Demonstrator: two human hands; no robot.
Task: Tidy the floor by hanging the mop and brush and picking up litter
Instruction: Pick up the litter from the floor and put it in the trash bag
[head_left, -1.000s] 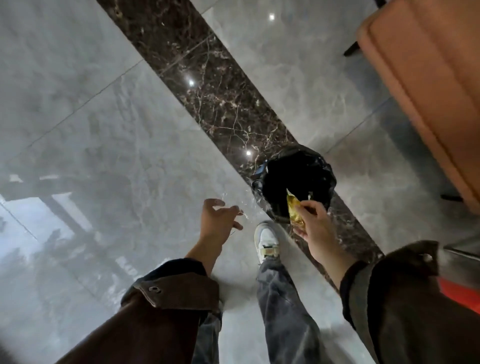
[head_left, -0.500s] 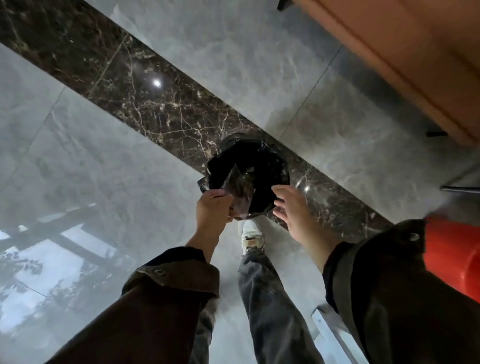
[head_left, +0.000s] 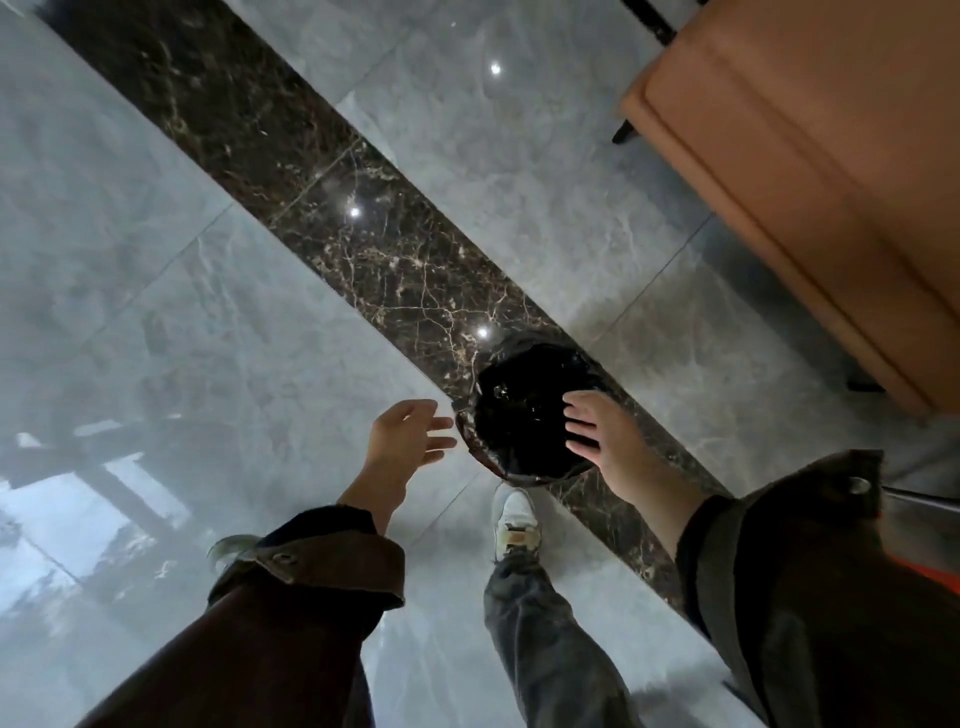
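Since the earlier frame both hands have let go of their litter. Left hand (head_left: 408, 434), at 9 o'clock of the bin (head_left: 524, 415), and right hand (head_left: 602, 434), at 3 o'clock, hang open and empty; litter presumably inside. Check the floor (head_left: 182, 312) for remaining scraps.

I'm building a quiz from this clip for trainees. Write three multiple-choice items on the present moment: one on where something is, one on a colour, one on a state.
1. Where does the bin stand?
A. On the dark marble strip
B. On the sofa
C. Behind the person

2. What colour is the sofa?
A. Blue
B. Orange-brown
C. White

3. What do the hands hold?
A. A mop
B. A yellow wrapper
C. Nothing

Answers:
1. A, the bin sits on the dark strip crossing the grey floor.
2. B, its upholstery is orange-brown.
3. C, the left hand and the right hand are both open and empty beside the bin.
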